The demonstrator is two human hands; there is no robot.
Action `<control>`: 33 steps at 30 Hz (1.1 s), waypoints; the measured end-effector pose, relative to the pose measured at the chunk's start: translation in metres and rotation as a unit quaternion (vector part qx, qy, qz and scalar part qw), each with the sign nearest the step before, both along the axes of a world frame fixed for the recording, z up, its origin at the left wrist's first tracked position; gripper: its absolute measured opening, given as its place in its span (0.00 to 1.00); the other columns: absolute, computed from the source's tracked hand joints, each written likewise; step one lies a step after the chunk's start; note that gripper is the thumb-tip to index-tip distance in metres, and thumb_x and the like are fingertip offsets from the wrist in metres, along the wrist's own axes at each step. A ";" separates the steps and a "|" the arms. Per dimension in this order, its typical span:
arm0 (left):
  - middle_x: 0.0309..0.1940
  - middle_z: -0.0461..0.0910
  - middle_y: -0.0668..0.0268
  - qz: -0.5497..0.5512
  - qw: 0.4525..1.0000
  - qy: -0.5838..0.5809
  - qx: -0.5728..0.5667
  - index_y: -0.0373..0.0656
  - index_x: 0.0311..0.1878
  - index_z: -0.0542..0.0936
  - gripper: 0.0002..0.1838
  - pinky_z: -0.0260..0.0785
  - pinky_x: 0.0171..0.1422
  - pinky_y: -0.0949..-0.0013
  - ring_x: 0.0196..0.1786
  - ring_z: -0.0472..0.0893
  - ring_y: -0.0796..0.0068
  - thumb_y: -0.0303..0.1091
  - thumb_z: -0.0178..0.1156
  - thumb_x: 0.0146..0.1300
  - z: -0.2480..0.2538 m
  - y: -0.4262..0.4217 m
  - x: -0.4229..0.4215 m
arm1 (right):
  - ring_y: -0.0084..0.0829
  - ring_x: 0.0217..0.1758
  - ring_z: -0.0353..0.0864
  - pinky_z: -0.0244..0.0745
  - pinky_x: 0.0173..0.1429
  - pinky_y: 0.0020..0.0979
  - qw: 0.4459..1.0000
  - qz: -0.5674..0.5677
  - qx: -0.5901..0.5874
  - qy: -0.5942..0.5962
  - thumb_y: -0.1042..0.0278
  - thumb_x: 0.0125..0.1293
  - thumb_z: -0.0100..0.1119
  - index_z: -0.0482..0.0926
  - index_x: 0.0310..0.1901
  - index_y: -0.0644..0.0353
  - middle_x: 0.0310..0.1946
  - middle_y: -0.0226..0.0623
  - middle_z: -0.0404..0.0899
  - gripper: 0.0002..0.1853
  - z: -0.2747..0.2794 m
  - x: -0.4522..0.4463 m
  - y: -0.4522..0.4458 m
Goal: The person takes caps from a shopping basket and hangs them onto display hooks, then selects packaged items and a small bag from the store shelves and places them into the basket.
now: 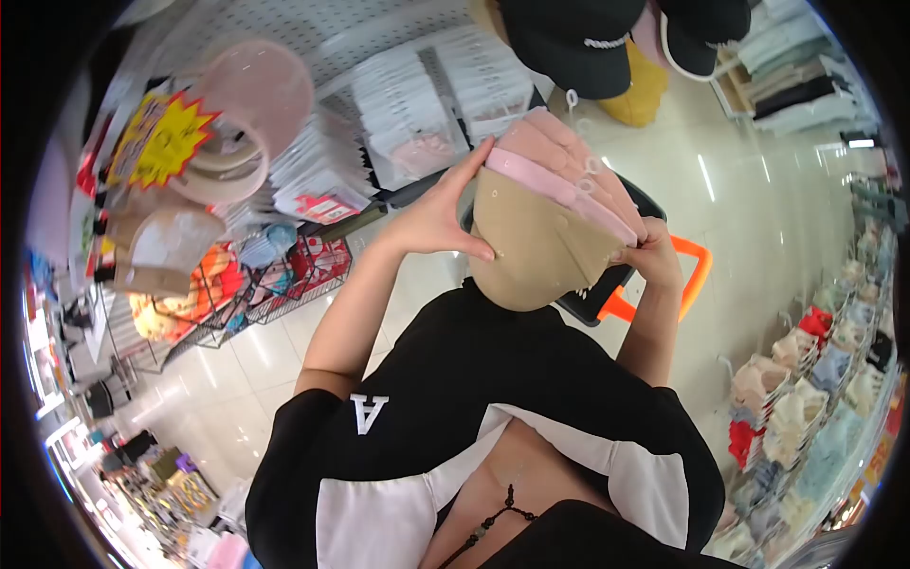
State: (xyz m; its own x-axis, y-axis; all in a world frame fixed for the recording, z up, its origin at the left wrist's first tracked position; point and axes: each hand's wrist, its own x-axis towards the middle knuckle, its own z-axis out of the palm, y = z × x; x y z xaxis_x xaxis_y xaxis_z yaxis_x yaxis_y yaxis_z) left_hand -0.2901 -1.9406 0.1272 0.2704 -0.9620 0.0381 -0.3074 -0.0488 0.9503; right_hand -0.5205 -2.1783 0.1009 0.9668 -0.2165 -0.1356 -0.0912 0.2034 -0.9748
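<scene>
A tan baseball cap (pixel 540 242) is held up in front of my chest, with pink caps (pixel 559 156) nested against its far side. My left hand (pixel 441 213) wraps around the left side of the stack, thumb on the tan cap and fingers behind. On the right, my right hand (pixel 654 254) pinches the edge of the caps where tan and pink meet. Small clear plastic hooks (pixel 585 142) stick out along the pink side. Part of a dark basket with an orange handle (pixel 697 275) shows behind the caps.
Black caps (pixel 573 43) and a yellow cap (pixel 637 85) hang overhead. At left, a pegboard rack carries pink visors (pixel 256 95), white packets (pixel 403 114) and a yellow price sign (pixel 166 137). Wire baskets (pixel 303 275) sit below. Bras (pixel 796 408) hang along the right.
</scene>
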 end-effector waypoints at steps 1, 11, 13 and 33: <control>0.70 0.45 0.54 0.014 1.000 -0.008 -0.006 0.42 0.70 0.44 0.68 0.40 0.73 0.61 0.72 0.47 0.58 0.48 0.77 0.28 0.018 0.009 0.002 | 0.19 0.29 0.77 0.74 0.33 0.20 0.997 0.036 -0.013 -0.069 0.78 0.45 0.69 0.79 0.33 0.69 0.26 0.30 0.78 0.12 0.007 0.007 0.003; 0.66 0.53 0.51 0.070 0.970 -0.202 -0.114 0.40 0.67 0.54 0.68 0.47 0.70 0.56 0.69 0.53 0.53 0.60 0.75 0.20 0.083 0.076 -0.007 | 0.18 0.28 0.72 0.66 0.32 0.23 0.964 0.215 -0.009 -0.158 0.76 0.39 0.71 0.79 0.26 0.67 0.24 0.29 0.78 0.11 0.016 0.071 0.032; 0.64 0.55 0.53 0.095 0.971 -0.202 -0.088 0.39 0.66 0.56 0.65 0.48 0.69 0.57 0.67 0.55 0.54 0.60 0.75 0.21 0.081 0.086 -0.009 | 0.17 0.29 0.72 0.66 0.33 0.22 0.979 0.162 0.023 -0.120 0.73 0.39 0.73 0.79 0.26 0.66 0.26 0.28 0.78 0.13 0.011 0.073 0.039; 0.21 0.72 0.62 0.055 0.958 -0.278 0.047 0.36 0.29 0.73 0.34 0.64 0.34 0.64 0.30 0.74 0.64 0.54 0.75 0.26 0.093 0.065 0.015 | 0.19 0.33 0.75 0.70 0.38 0.23 0.972 0.170 0.160 -0.037 0.69 0.40 0.73 0.80 0.33 0.65 0.30 0.28 0.79 0.18 -0.002 0.077 0.040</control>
State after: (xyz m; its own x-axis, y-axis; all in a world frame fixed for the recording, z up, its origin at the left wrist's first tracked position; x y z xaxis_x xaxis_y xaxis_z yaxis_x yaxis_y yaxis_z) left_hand -0.2754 -1.8753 0.2205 0.3341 -0.9348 0.1203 -0.7529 -0.1879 0.6308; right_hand -0.4433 -2.1385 0.0994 0.9847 0.1588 -0.0711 -0.1384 0.4675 -0.8731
